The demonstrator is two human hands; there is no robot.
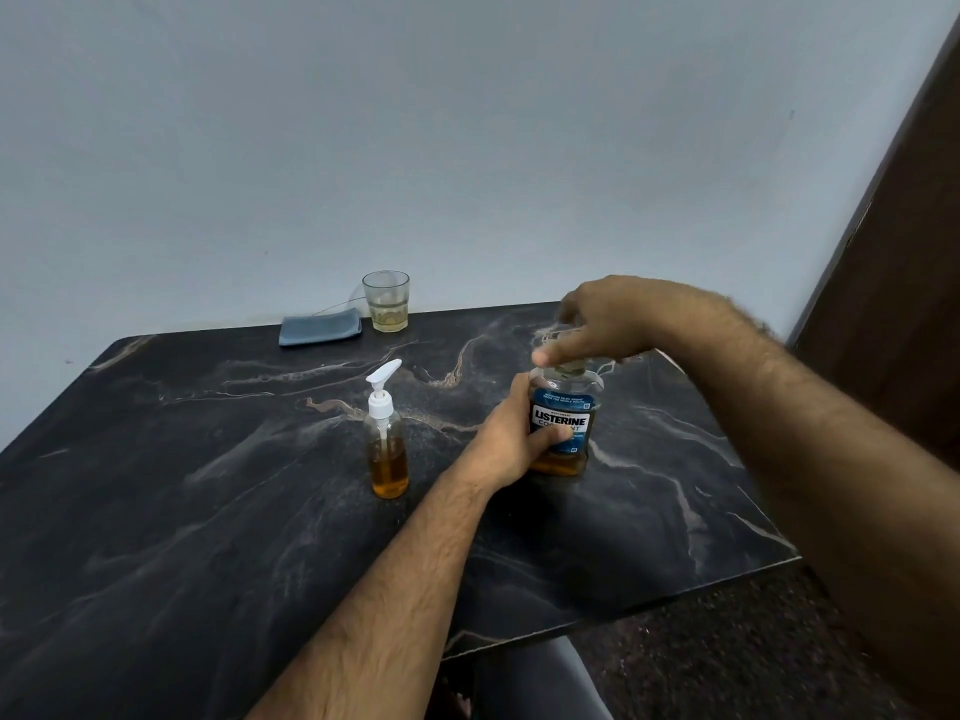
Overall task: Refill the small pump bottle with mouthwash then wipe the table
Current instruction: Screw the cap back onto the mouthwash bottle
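Observation:
A mouthwash bottle [567,407] with a blue label and a little amber liquid at its bottom stands upright on the dark marble table [218,511]. My left hand [511,439] wraps around its body from the left. My right hand [597,319] is over its top, fingers closed on the cap, which is mostly hidden. The small pump bottle [387,449] stands upright to the left of my left hand, about half full of amber liquid, its white pump head on.
A folded blue-grey cloth [319,328] lies at the table's far edge by the wall. Beside it on the right stands a glass [386,301] with some pale liquid. The table's right edge drops to a dark floor [753,646]; a brown door [904,283] is at far right.

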